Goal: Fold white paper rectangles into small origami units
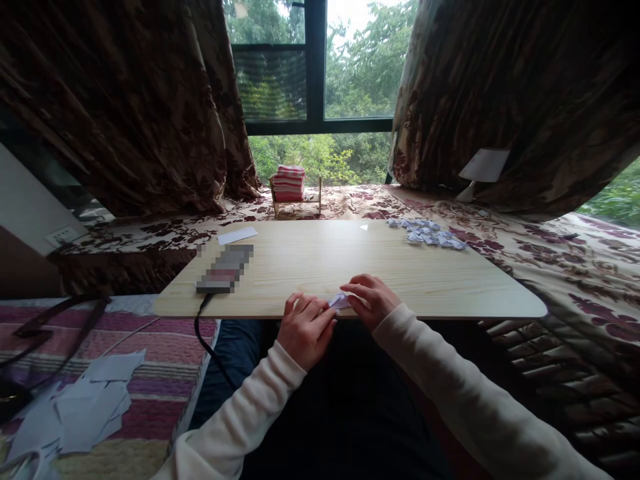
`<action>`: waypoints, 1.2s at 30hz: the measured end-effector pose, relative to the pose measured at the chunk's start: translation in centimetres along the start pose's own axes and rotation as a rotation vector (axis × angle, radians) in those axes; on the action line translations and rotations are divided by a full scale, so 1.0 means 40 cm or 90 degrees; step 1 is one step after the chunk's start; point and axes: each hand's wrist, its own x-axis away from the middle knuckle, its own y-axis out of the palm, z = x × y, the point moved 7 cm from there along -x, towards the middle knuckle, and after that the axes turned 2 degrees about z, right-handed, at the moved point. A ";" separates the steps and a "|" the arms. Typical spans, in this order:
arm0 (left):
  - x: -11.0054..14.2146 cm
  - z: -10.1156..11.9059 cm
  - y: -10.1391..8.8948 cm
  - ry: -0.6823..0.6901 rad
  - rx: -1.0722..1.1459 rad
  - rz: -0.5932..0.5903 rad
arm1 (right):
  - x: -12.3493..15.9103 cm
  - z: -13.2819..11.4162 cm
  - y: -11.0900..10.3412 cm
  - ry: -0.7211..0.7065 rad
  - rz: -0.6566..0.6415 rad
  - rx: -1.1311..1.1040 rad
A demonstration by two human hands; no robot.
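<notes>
White paper, small and creased, was held between the person's two hands at the near edge of the pale wood-grain bench (300,267), in front of the body. The left hand (307,328) had its fingers (306,305) bent and close together, their tips on one end of the folded paper (339,301). The right hand (373,301) met the other end, thumb and forefinger only slightly parted with the paper between them; the exact grip under the paper could not be told. Holding both ends presumably kept so slight a piece steady, and the near edge was likely chosen so the forearms could stay low and close.

At the far right of the bench lay a heap of paper pieces (433,235), crumpled or folded, probably set there to leave the middle free for handling. A flat white strip (237,235) lay at the far left, just beyond a pixelated object (225,270) whose black cord (200,320) hung over the near edge. Loose white sheets (95,403) overlapped on the striped bed (160,377) to the left, a spot perhaps picked because it was within the left arm's reach.
</notes>
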 end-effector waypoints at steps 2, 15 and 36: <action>-0.010 -0.009 0.001 -0.006 -0.006 -0.009 | -0.003 -0.003 0.005 -0.008 -0.032 -0.010; 0.001 0.000 0.005 -0.016 -0.003 -0.034 | -0.025 0.015 0.007 0.130 -0.104 -0.029; 0.002 -0.012 0.009 -0.068 -0.001 0.052 | -0.075 -0.063 0.016 0.058 -0.276 0.161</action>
